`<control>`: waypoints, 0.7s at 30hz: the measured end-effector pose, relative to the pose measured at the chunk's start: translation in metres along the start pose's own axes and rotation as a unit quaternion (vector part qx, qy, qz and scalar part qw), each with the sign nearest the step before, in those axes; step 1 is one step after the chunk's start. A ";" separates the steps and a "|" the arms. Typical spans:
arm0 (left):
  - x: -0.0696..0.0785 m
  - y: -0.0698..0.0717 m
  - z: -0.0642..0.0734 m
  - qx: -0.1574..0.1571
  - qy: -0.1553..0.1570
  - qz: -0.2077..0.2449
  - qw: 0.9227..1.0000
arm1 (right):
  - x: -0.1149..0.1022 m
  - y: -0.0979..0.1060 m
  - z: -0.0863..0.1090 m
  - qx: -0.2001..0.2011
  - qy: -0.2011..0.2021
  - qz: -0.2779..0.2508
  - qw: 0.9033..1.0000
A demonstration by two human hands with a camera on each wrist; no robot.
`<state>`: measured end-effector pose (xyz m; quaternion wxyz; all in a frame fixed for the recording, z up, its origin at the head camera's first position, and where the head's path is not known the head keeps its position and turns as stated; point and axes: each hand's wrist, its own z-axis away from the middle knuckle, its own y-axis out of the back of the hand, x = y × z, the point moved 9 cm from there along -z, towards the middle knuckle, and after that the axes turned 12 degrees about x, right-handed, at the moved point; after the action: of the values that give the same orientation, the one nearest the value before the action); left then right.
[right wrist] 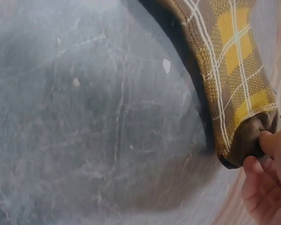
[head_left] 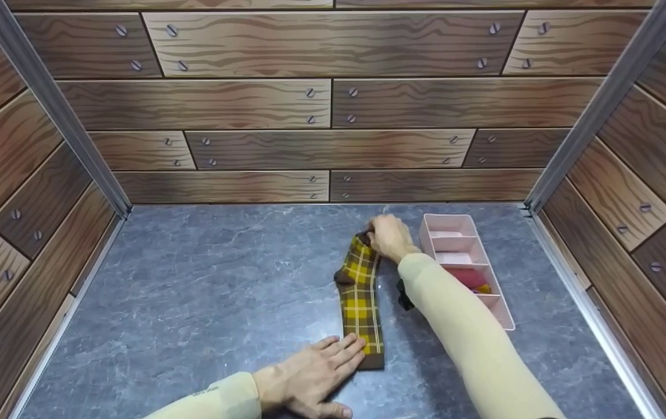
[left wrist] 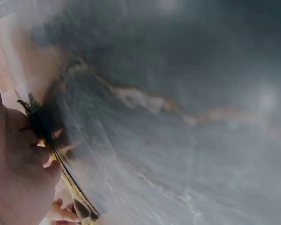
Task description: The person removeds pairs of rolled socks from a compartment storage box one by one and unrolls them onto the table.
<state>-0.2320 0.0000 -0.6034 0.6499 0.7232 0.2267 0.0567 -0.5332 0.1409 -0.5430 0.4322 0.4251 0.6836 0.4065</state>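
Sock (head_left: 357,299): a single plaid one, yellow and brown with pale lines, lying lengthwise on the grey table (head_left: 210,267); its toe points to the far wall (head_left: 333,46), its cuff lies nearest the person, and its brown heel juts out on the left side.
Right hand (head_left: 394,237): pinches the brown toe between thumb and fingers, as the right wrist view shows up close.
Left hand (head_left: 315,372): palm down with fingers straight, the fingertips resting on the sock just above its brown cuff; it grips nothing.
Sleeves: pale yellow on both arms; the right sleeve (head_left: 472,331) crosses in front of part of the tray.
Tray (head_left: 474,238): pink, divided into compartments, standing to the right of the sock and apart from it.
Tray contents: red cloth (head_left: 464,276) with a bit of yellow in the third compartment from the far end.
Dark thing (head_left: 405,295): on the table between sock and tray, partly behind the right forearm; too hidden to name.
Walls: printed with wood planks and screws, metal strips at the corners.
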 end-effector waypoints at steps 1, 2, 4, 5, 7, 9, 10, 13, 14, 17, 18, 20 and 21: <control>0.002 0.001 0.001 0.003 -0.006 -0.004 1.000 | 0.000 -0.001 0.001 -0.001 0.000 -0.006 1.000; 0.004 0.002 0.002 0.007 -0.013 -0.010 1.000 | -0.001 -0.002 0.001 -0.002 -0.001 -0.014 1.000; 0.009 0.004 0.003 0.019 -0.026 -0.021 0.999 | -0.001 -0.004 0.003 -0.002 -0.003 -0.030 1.000; 0.010 0.005 0.004 0.025 -0.032 -0.027 0.999 | -0.001 -0.006 0.004 -0.004 -0.007 -0.041 0.999; 0.012 0.006 0.005 0.032 -0.040 -0.037 0.998 | -0.001 -0.009 0.005 -0.010 -0.008 -0.060 0.998; 0.013 0.007 0.006 0.034 -0.042 -0.041 0.998 | -0.002 -0.011 0.007 -0.020 -0.004 -0.074 0.997; 0.013 0.007 0.006 0.034 -0.042 -0.044 0.998 | -0.003 -0.012 0.008 -0.027 0.000 -0.080 0.996; 0.012 0.007 0.005 0.028 -0.037 -0.044 0.998 | -0.006 -0.014 0.010 -0.038 0.015 -0.090 0.995; 0.012 0.007 0.005 0.025 -0.036 -0.043 0.998 | -0.007 -0.013 0.011 -0.038 0.018 -0.089 0.995; 0.012 0.006 0.004 0.013 -0.035 -0.045 0.998 | -0.004 -0.010 0.012 -0.020 0.017 -0.072 0.997; 0.013 0.006 0.004 0.009 -0.035 -0.047 0.998 | -0.003 -0.009 0.012 -0.011 0.010 -0.065 0.998; 0.013 0.005 0.003 0.001 -0.036 -0.053 0.998 | 0.001 -0.005 0.013 0.012 -0.001 -0.052 0.999; 0.014 0.004 0.003 -0.002 -0.037 -0.057 0.998 | 0.002 -0.003 0.013 0.024 -0.008 -0.048 0.999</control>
<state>-0.2176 0.0024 -0.6026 0.6612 0.7095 0.2439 -0.0069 -0.5220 0.1448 -0.5501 0.4457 0.4056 0.7095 0.3654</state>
